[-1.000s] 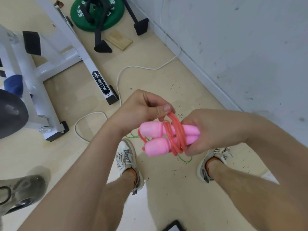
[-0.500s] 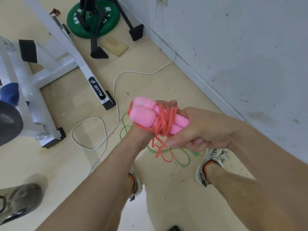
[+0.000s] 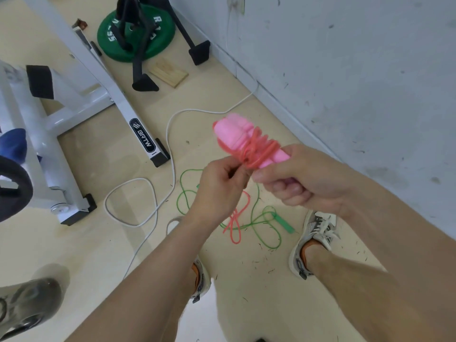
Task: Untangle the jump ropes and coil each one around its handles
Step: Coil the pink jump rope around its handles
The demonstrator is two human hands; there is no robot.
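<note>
The left forearm (image 3: 170, 267) and right forearm (image 3: 375, 233) are bare, like the shins, and the feet wear grey-and-white knit shoes, the left sneaker (image 3: 201, 280) and right sneaker (image 3: 314, 239), both orange inside the collar and black-marked at the sole, the right with white laces.

Wall close right, clutter left

Wall (image 3: 370, 70) stood close on the right. White machine frame (image 3: 116, 95) and green weight plate (image 3: 161, 45) blocked the far left. Bare floor (image 3: 98, 154) lay open between, crossed by a white cable (image 3: 168, 139) and a green rope (image 3: 283, 223).
</note>
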